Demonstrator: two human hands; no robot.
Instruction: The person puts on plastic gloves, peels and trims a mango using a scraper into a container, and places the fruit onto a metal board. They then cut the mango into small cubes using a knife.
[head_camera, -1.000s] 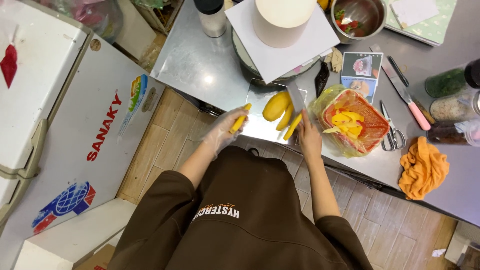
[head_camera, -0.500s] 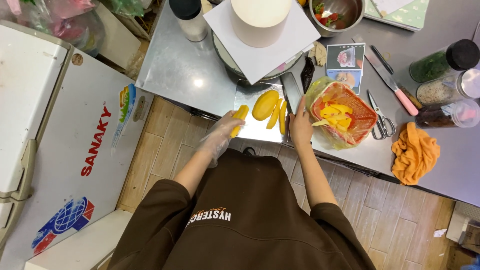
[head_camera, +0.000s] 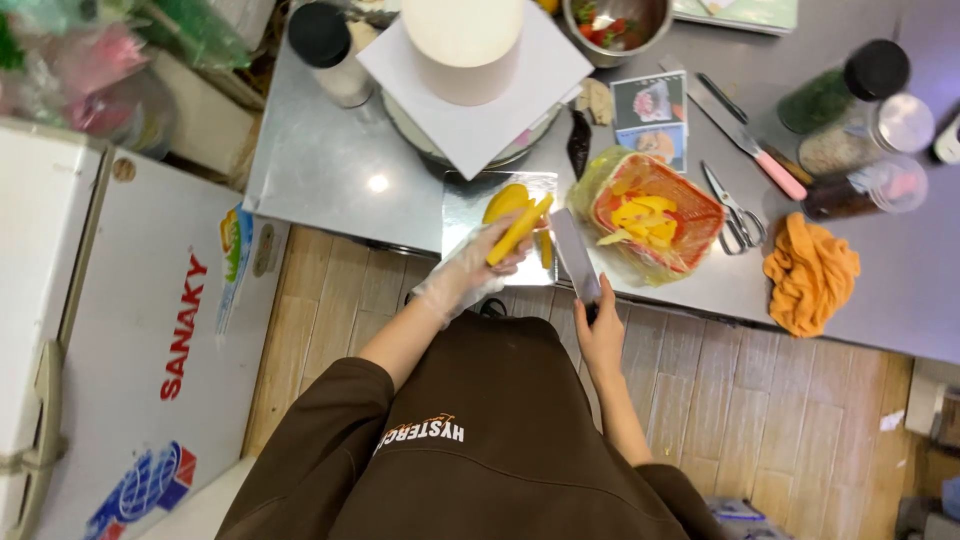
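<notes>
My left hand (head_camera: 478, 262), in a clear plastic glove, holds a long yellow mango slice (head_camera: 518, 230) just above the shiny cutting board (head_camera: 465, 205). More yellow mango pieces (head_camera: 506, 199) lie on that board. My right hand (head_camera: 600, 330) grips the handle of a broad-bladed knife (head_camera: 574, 255), blade pointing away from me, to the right of the board. An orange basket (head_camera: 660, 212) lined with plastic holds mango scraps just right of the knife.
A white cake (head_camera: 462, 45) stands on a turntable behind the board. Scissors (head_camera: 733, 212), a pink-handled knife (head_camera: 752, 140), an orange cloth (head_camera: 811, 273), jars (head_camera: 850, 90) and a metal bowl (head_camera: 615, 20) lie on the steel table (head_camera: 330, 170). A white chest freezer (head_camera: 130, 330) stands left.
My left hand lifted a mango slice off the board. My right hand drew back from the mango pieces toward me, now with the knife in it.
</notes>
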